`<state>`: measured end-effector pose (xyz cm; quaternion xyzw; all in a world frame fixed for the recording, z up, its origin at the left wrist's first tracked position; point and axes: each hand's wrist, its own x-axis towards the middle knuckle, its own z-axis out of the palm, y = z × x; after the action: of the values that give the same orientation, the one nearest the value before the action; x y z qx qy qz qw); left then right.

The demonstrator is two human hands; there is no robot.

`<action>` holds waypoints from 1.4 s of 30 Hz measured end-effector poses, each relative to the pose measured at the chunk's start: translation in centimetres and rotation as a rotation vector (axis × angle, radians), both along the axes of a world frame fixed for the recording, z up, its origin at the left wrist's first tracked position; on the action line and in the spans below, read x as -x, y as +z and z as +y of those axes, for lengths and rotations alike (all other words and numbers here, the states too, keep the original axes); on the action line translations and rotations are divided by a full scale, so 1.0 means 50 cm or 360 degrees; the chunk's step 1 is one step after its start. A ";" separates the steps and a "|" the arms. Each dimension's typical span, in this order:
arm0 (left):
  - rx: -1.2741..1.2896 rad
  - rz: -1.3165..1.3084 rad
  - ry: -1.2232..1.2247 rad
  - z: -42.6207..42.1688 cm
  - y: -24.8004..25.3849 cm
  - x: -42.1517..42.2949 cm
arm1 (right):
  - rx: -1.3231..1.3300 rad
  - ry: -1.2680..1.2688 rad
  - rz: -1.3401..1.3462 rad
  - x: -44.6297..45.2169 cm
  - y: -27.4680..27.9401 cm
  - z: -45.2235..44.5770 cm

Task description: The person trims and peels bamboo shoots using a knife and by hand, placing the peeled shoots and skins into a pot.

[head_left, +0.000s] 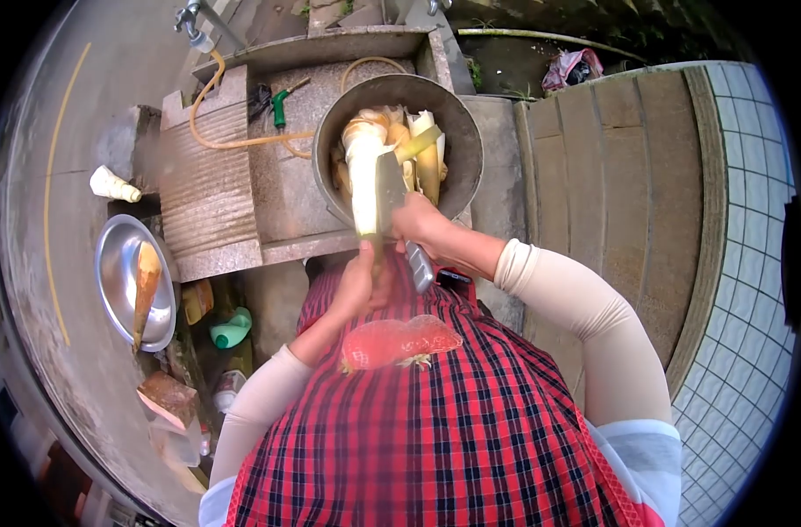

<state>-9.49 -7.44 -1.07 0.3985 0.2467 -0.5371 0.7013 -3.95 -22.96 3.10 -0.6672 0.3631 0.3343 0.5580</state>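
My left hand [362, 279] is closed around the narrow lower end of a pale, peeled bamboo shoot [362, 180], whose thick end points away over the pot. My right hand [420, 221] grips a knife, with its grey handle [420, 267] sticking out below the fist. The dark, broad blade [389, 186] lies along the right side of the shoot, seemingly against it. Beneath is a deep metal pot [471, 149] holding several bamboo shoot pieces [429, 167] and a strip of greenish husk [420, 143].
The pot stands at a stone sink [282, 189] with a ribbed washboard slab [209, 189]. A hose [209, 140] and a green nozzle [280, 110] lie there. At left, a metal basin [112, 294] holds an unpeeled shoot [147, 285]; another pale shoot [115, 184] lies nearby. Steps [624, 193] rise at right.
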 end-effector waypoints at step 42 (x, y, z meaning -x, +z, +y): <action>-0.0325 -0.0324 -0.0113 0.005 0.030 0.026 | -0.0032 -0.0015 -0.0095 0.038 -0.006 0.018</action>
<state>-10.79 -7.18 0.43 0.5286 0.2133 -0.4906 0.6590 -5.83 -22.06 2.83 -0.6694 0.3461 0.3151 0.5769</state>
